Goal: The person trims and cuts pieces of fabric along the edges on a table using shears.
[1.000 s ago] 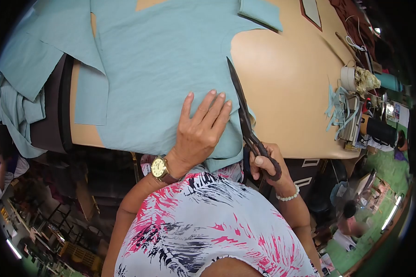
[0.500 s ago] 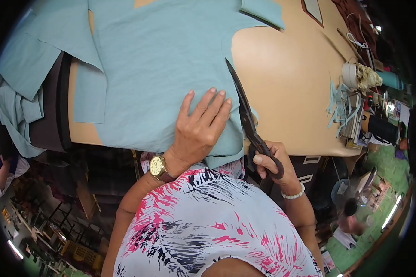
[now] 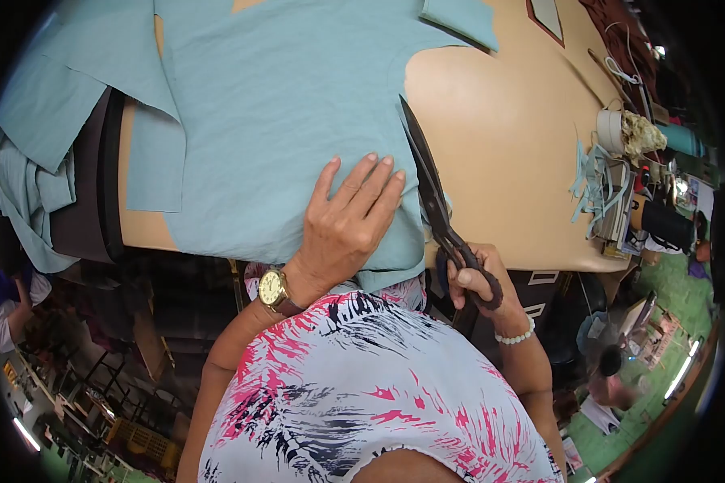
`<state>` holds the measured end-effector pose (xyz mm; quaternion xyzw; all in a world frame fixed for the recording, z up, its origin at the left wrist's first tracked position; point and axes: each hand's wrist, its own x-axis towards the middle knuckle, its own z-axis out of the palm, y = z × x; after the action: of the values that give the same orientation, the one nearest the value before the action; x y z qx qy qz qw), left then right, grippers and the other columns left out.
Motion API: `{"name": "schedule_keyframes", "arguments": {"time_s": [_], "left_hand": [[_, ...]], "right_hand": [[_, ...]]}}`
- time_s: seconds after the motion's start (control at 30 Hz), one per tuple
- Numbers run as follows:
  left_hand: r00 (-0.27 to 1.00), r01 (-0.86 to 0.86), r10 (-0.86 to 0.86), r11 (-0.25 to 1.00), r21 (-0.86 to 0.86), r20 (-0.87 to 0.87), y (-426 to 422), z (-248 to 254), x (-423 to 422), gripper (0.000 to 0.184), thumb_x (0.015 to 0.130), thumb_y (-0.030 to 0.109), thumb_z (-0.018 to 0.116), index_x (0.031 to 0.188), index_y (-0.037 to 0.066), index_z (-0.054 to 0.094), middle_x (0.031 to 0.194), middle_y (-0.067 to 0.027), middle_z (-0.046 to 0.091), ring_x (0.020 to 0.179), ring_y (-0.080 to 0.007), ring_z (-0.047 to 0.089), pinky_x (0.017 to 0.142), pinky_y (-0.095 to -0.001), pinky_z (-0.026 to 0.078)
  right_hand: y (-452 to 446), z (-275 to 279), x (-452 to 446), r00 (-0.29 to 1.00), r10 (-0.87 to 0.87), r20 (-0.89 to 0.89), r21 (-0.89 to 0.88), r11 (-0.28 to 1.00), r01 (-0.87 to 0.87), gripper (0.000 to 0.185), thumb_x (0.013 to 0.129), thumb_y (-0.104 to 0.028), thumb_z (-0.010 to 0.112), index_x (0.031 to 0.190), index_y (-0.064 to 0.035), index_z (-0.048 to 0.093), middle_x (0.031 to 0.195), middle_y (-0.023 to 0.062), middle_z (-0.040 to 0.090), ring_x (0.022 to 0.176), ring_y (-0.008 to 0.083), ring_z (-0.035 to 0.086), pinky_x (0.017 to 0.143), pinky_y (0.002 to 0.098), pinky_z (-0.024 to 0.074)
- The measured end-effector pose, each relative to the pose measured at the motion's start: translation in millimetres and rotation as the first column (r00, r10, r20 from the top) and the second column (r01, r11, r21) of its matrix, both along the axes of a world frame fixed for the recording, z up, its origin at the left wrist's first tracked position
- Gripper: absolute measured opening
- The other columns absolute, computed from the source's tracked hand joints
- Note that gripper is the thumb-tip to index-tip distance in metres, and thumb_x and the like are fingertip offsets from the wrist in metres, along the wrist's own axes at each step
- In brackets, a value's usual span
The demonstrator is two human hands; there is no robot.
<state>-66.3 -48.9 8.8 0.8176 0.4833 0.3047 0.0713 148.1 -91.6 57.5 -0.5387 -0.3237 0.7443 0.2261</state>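
Light blue fabric (image 3: 274, 105) lies spread over the tan tabletop, its curved right edge near the middle of the view. My left hand (image 3: 346, 221) rests flat on this fabric near the front edge, fingers spread. My right hand (image 3: 483, 282) is wrapped round the handles of dark fabric scissors (image 3: 433, 193). The scissors lie along the fabric's right edge, tips pointing away from me. Whether any cloth sits between the blades is hard to make out. A folded blue piece (image 3: 463, 20) lies at the far edge of the fabric.
More blue cloth (image 3: 32, 193) hangs over the left side. On the tan table (image 3: 499, 145), blue fabric strips (image 3: 592, 181) lie at the right beside a stack of papers (image 3: 615, 209) and a white roll (image 3: 610, 131). Another person's arm (image 3: 20, 310) shows at the far left.
My right hand and the scissors have shifted slightly to the right and away along the fabric edge. My left hand has stayed in place on the cloth.
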Motion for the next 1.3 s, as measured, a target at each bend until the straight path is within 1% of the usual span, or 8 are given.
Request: {"name": "schedule_keyframes", "arguments": {"time_s": [0.07, 0.47, 0.83, 0.93, 1.03, 1.13, 1.23, 1.3], "left_hand": [[1.000, 0.008, -0.008, 1.000, -0.001, 0.008, -0.7, 0.9, -0.3, 0.033, 0.073, 0.009, 0.066, 0.106, 0.007, 0.062, 0.109, -0.0075, 0.061, 0.104, -0.0212, 0.056, 0.088, -0.0446, 0.040], [0.998, 0.043, -0.043, 0.999, -0.004, 0.050, -5.9, 3.1, -3.2, 0.033, 0.073, 0.009, 0.066, 0.105, 0.007, 0.062, 0.108, -0.0082, 0.061, 0.102, -0.0212, 0.058, 0.084, -0.0422, 0.043], [0.995, 0.057, -0.055, 0.998, -0.023, 0.078, -4.9, 3.4, -4.1, 0.032, 0.075, 0.010, 0.065, 0.106, 0.006, 0.062, 0.108, -0.0091, 0.061, 0.102, -0.0222, 0.058, 0.082, -0.0411, 0.045], [0.956, 0.140, -0.065, 0.958, -0.249, 0.286, 7.3, 16.5, -18.0, 0.031, 0.076, 0.013, 0.064, 0.106, 0.005, 0.062, 0.108, -0.0096, 0.062, 0.100, -0.0247, 0.059, 0.081, -0.0419, 0.046], [0.976, 0.163, -0.130, 0.968, -0.190, 0.173, 45.7, 18.7, -44.7, 0.042, 0.078, 0.020, 0.064, 0.116, 0.006, 0.056, 0.120, -0.0118, 0.054, 0.111, -0.0286, 0.051, 0.089, -0.0445, 0.041], [0.969, 0.135, -0.144, 0.989, -0.057, -0.199, 82.4, 16.4, -60.4, 0.061, 0.078, 0.036, 0.062, 0.130, 0.009, 0.043, 0.137, -0.0118, 0.038, 0.126, -0.0309, 0.034, 0.100, -0.0492, 0.030], [0.940, 0.089, -0.133, 0.985, -0.151, -0.313, 94.2, -0.3, -67.0, 0.079, 0.076, 0.052, 0.058, 0.138, 0.011, 0.029, 0.145, -0.0099, 0.023, 0.134, -0.0313, 0.018, 0.105, -0.0530, 0.017], [0.938, 0.076, -0.122, 0.986, -0.150, -0.324, 94.3, -5.0, -67.0, 0.084, 0.075, 0.057, 0.056, 0.138, 0.011, 0.028, 0.145, -0.0100, 0.022, 0.134, -0.0311, 0.017, 0.105, -0.0543, 0.015]], "right_hand": [[6.2, -0.3, -3.0, 1.000, 0.014, 0.011, 0.012, 1.000, -0.014, 0.035, 0.073, -0.031, 0.070, 0.071, -0.0004, 0.053, 0.050, 0.0015, 0.050, 0.041, 0.0078, 0.050, 0.040, 0.0181, 0.0386], [16.1, -2.4, -12.7, 0.999, 0.006, 0.033, 0.066, 0.998, -0.008, 0.034, 0.075, -0.031, 0.067, 0.071, -0.0003, 0.053, 0.050, 0.0022, 0.050, 0.040, 0.0078, 0.048, 0.039, 0.0189, 0.0368], [15.2, 3.7, -20.8, 0.998, -0.028, 0.051, 0.003, 1.000, 0.028, 0.028, 0.077, -0.024, 0.066, 0.070, -0.0007, 0.053, 0.048, -0.0001, 0.048, 0.038, 0.0055, 0.044, 0.037, 0.0184, 0.0322], [14.9, 4.5, -23.2, 0.998, -0.027, 0.062, 0.004, 1.000, 0.027, 0.027, 0.078, -0.023, 0.066, 0.069, -0.0013, 0.053, 0.048, -0.0006, 0.047, 0.038, 0.0049, 0.043, 0.037, 0.0182, 0.0316], [16.1, 7.0, -24.4, 0.997, -0.018, 0.076, -0.017, 1.000, 0.019, 0.026, 0.078, -0.022, 0.067, 0.068, -0.0024, 0.052, 0.047, -0.0012, 0.047, 0.038, 0.0046, 0.043, 0.037, 0.0184, 0.0312], [15.5, 5.3, -24.5, 0.998, -0.023, 0.060, -0.047, 0.999, 0.026, 0.026, 0.077, -0.021, 0.067, 0.066, -0.0035, 0.051, 0.047, -0.0014, 0.046, 0.038, 0.0046, 0.043, 0.038, 0.0187, 0.0311], [14.7, 5.4, -26.2, 0.998, -0.029, 0.051, -0.045, 0.999, 0.031, 0.025, 0.077, -0.019, 0.067, 0.066, -0.0041, 0.051, 0.046, -0.0014, 0.046, 0.037, 0.0048, 0.043, 0.038, 0.0186, 0.0310], [13.9, 5.3, -27.9, 0.998, -0.036, 0.044, -0.041, 0.998, 0.038, 0.025, 0.077, -0.019, 0.067, 0.065, -0.0039, 0.051, 0.046, -0.0013, 0.046, 0.037, 0.0048, 0.043, 0.037, 0.0187, 0.0307]]}}
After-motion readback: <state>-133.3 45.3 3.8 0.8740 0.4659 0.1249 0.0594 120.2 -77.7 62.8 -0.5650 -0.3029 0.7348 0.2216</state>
